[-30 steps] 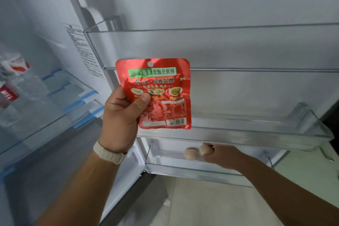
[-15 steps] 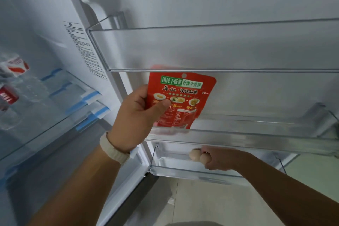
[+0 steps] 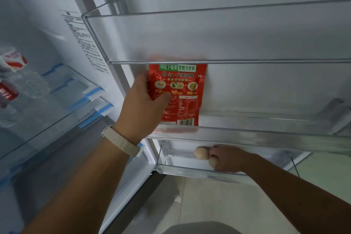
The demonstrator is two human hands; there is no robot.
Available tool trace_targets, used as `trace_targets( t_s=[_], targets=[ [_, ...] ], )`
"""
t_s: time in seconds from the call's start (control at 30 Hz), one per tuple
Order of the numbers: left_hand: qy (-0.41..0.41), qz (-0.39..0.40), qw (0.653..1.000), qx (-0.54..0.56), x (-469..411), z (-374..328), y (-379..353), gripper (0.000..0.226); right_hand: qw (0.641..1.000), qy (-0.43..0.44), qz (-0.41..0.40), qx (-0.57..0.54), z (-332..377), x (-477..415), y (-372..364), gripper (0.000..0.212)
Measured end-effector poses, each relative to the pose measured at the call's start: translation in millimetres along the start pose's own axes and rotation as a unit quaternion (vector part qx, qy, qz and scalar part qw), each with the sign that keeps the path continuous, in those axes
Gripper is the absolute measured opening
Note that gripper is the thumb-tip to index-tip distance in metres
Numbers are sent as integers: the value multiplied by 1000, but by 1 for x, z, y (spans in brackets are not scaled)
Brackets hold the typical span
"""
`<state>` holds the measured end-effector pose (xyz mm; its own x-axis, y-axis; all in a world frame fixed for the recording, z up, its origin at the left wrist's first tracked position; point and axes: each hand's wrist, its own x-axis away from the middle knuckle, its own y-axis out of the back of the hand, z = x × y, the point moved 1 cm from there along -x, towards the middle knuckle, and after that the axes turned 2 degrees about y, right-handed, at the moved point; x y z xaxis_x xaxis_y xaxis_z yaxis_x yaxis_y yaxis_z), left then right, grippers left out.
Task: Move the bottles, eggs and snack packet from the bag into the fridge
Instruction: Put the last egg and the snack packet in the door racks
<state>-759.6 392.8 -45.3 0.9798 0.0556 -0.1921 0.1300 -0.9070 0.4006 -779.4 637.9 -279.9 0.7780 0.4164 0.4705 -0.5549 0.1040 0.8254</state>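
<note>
The red snack packet (image 3: 180,97) stands upright inside the middle door shelf (image 3: 266,137) of the open fridge door, against the door's inner wall. My left hand (image 3: 142,108) grips its left edge, thumb across the front. My right hand (image 3: 226,158) is lower down, inside the bottom door shelf (image 3: 190,172), closed around pale eggs (image 3: 200,153); one egg shows left of the fingers, another under them. Clear plastic bottles (image 3: 17,85) with red labels lie on a glass shelf inside the fridge at far left.
A transparent upper door shelf (image 3: 209,38) juts out just above the packet. The fridge's glass shelves with blue clips (image 3: 89,100) run along the left. Pale floor tiles (image 3: 228,201) lie below the door.
My left hand carried the packet right and down, from in front of the upper shelf into the middle door shelf. My right hand with the eggs stayed in the bottom shelf.
</note>
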Motion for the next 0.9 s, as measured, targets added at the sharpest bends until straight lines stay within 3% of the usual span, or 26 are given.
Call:
trace_targets(
  t_s=[0.17,0.3,0.43,0.53,0.63,0.9],
  targets=[
    [-43,-34,998,-39,11,-2,-3,44,999,-15,9,-31,-2,3,-2,33],
    [-82,-44,994,-54,22,2,-2,54,996,-28,-56,-69,0,16,2,27],
    [-111,-68,979,-159,31,13,-1,66,993,-20,-95,-64,4,28,7,26],
    [-178,-82,961,-194,36,21,1,56,992,7,-109,-58,10,44,14,38],
    [-206,-86,948,-226,39,29,3,48,982,53,-176,-49,21,61,16,44],
    [-258,-57,930,-255,46,36,4,53,962,20,-270,-21,58,99,17,53]
  ],
)
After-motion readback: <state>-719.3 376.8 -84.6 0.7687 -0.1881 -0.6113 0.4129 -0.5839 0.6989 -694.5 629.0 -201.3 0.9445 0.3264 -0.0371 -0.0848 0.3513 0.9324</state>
